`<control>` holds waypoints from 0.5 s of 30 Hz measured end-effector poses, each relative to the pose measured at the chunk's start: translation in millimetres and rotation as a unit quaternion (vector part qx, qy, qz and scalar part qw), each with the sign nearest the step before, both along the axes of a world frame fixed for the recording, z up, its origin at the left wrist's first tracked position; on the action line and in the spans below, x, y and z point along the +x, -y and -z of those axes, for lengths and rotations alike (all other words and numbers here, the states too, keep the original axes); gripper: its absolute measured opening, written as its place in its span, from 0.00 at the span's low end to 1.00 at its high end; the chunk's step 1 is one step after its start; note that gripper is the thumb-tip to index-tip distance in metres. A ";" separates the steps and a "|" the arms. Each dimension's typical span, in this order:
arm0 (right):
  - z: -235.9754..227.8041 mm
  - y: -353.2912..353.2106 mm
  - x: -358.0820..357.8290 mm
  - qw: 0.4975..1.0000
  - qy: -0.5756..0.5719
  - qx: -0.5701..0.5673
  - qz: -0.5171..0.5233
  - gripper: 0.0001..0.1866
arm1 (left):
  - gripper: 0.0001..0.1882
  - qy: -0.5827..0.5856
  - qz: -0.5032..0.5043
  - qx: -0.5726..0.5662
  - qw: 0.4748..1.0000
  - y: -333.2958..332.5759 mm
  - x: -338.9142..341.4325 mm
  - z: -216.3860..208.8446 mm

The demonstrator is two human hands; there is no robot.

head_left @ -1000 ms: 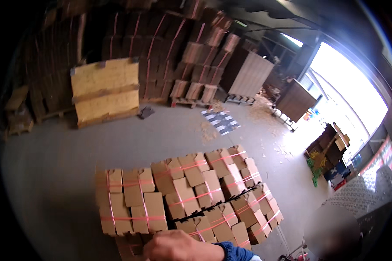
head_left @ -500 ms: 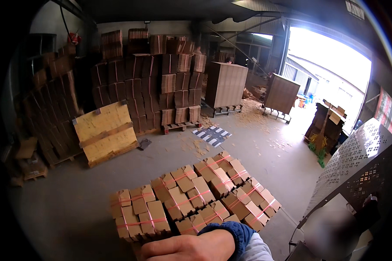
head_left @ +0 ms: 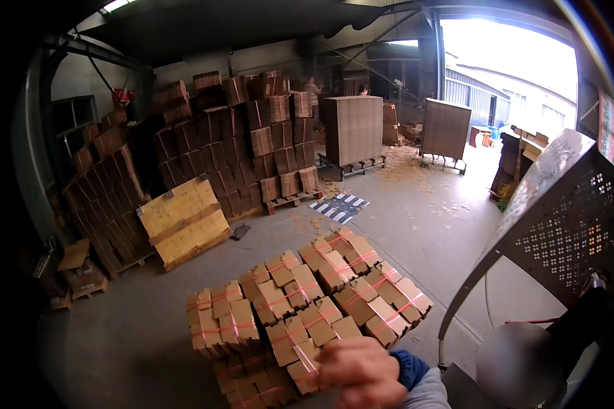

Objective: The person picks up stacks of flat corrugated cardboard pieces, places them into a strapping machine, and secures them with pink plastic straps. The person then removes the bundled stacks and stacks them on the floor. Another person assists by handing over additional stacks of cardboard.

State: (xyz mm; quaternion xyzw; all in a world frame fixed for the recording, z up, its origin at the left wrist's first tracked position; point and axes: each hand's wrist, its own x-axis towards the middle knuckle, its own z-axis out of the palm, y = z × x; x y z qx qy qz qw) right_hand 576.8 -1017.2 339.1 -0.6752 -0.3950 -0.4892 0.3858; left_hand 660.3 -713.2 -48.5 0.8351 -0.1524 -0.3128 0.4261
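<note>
My right hand point(head_left: 360, 371) reaches in from the lower edge, its wrist in a blue cuff and pale grey sleeve. It hangs over the near side of a stack of brown cardboard bundles point(head_left: 305, 284) tied with pink-red straps. The fingers look bent but are smeared by motion, and nothing can be made out in them; whether they touch the cardboard below is unclear. More strapped bundles point(head_left: 252, 378) form a lower layer at the near left of the stack. My left hand is out of view.
Tall stacks of cardboard bundles point(head_left: 215, 146) line the back left, with a yellow wooden board point(head_left: 184, 221) leaning before them. Two large brown stacks point(head_left: 353, 129) stand on racks farther back. A perforated metal guard point(head_left: 559, 225) rises close on the right, near a bright doorway point(head_left: 512, 61).
My right hand has moved rightward across the near bundles, its fingers now more bent. The whole view has shifted, showing more of the bundles' near side and the metal guard.
</note>
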 end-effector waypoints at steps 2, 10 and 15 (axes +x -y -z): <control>57.4 9.0 -19.1 0.972 -0.205 -0.029 0.108 0.13 | 0.25 -0.012 0.001 0.010 1.000 -4.9 -28.5 3.4; 439.2 -24.6 -206.6 0.649 -0.681 -0.221 0.258 0.22 | 0.26 -0.107 0.009 -0.041 0.993 -51.2 -136.3 106.2; 500.5 -51.6 -280.1 0.644 -0.694 -0.264 0.182 0.26 | 0.28 0.014 0.093 -0.049 0.994 -53.5 -171.7 144.3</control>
